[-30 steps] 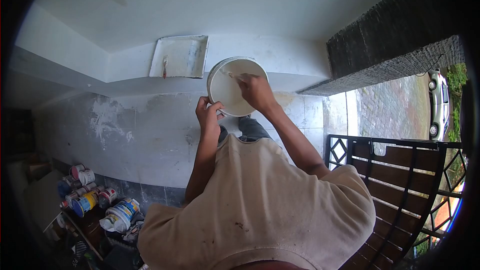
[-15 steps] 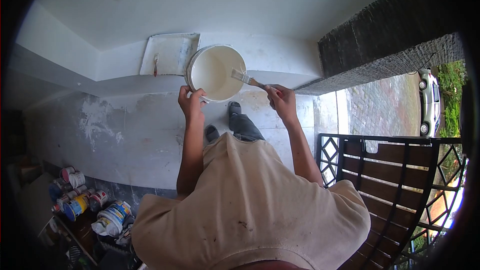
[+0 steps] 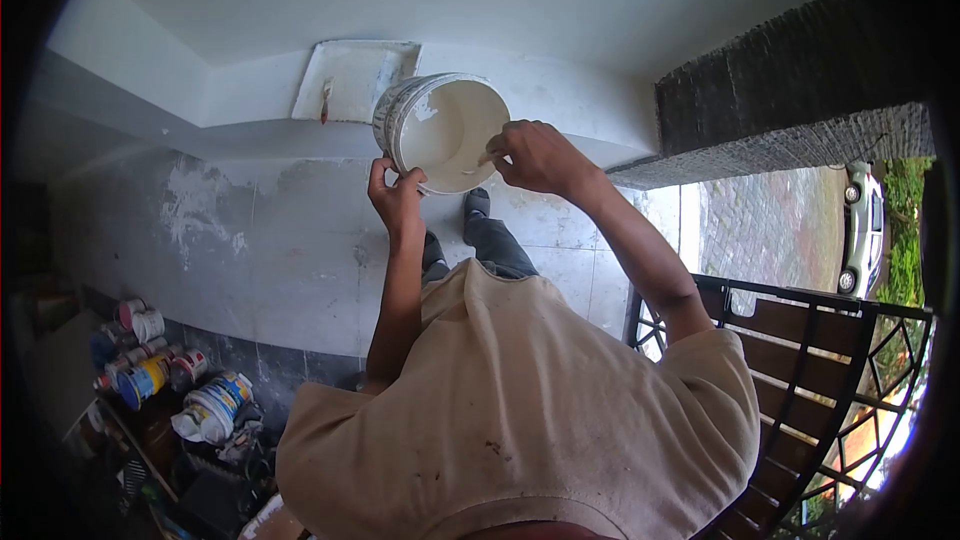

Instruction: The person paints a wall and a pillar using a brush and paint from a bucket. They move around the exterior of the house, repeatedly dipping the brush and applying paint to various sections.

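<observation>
A round white bucket (image 3: 390,140) with pale paint inside tilts toward me beside a ledge. My left hand (image 3: 397,195) grips its lower left rim, thumb and fingers pinched on the edge. At the bucket's right rim, my right hand (image 3: 530,155) is closed round the paintbrush, whose bristle end (image 3: 470,170) reaches down into the bucket. Most of the brush is hidden by my fingers. Left of the bucket, a white paint tray (image 3: 360,82) lies on the ledge, with a small brush (image 3: 326,102) on it.
Several paint cans (image 3: 145,380) and other items stand at the lower left. A black metal gate (image 3: 800,340) with brown slats is at the right, below a dark rough pillar (image 3: 780,90). Outside is a parked white car (image 3: 860,230). My feet are under the bucket.
The brush has gone from the bucket's right rim down inside it, and my right hand has come up and left to the rim. The bucket is tipped more.
</observation>
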`<state>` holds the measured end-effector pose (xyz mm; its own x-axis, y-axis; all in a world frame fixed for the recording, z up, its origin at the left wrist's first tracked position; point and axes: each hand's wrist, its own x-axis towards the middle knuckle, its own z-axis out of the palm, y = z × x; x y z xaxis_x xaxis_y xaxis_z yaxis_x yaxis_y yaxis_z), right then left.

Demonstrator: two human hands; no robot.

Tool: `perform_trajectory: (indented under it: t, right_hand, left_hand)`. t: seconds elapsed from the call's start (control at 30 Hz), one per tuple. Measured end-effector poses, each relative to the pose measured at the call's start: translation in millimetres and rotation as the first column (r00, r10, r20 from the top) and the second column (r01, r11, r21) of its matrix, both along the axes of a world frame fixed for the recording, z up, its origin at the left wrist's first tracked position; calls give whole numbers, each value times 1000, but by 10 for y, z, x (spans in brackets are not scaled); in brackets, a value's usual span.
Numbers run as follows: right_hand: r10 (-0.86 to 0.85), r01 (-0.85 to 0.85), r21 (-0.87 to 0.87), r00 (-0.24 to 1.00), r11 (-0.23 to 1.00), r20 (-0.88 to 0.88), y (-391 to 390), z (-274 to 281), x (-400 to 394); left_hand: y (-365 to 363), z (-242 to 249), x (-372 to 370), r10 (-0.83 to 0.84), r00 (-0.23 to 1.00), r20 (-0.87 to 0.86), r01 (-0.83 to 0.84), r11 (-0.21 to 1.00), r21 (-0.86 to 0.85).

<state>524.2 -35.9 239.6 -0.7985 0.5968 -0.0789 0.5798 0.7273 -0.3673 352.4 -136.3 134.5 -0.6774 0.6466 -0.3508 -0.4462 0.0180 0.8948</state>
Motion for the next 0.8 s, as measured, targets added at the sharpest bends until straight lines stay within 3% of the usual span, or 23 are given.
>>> perform_trajectory:
  t: [0.2,0.3,0.47,0.57,0.63,0.8]
  right_hand:
    - [-27,31,-28,991,999,129,34,335,-249]
    - [16,-16,0,988,1000,155,51,231,-335]
    - [-20,32,-46,970,998,244,-13,625,-330]
    - [-23,18,30,989,999,144,-9,544,-339]
    - [-5,5,-1,981,1000,192,-13,505,-330]
    - [-47,58,-26,951,998,307,-75,940,-288]
  left_hand:
    - [-91,-2,-25,19,1000,23,-19,1000,8]
    - [-84,-186,-26,48,998,-48,-41,988,151]
    - [-144,-22,47,21,997,71,-30,992,122]
    - [-115,-68,129,26,996,86,-42,982,186]
    - [-103,-73,193,44,998,55,-55,971,231]
    - [-111,37,351,43,998,56,-56,966,253]
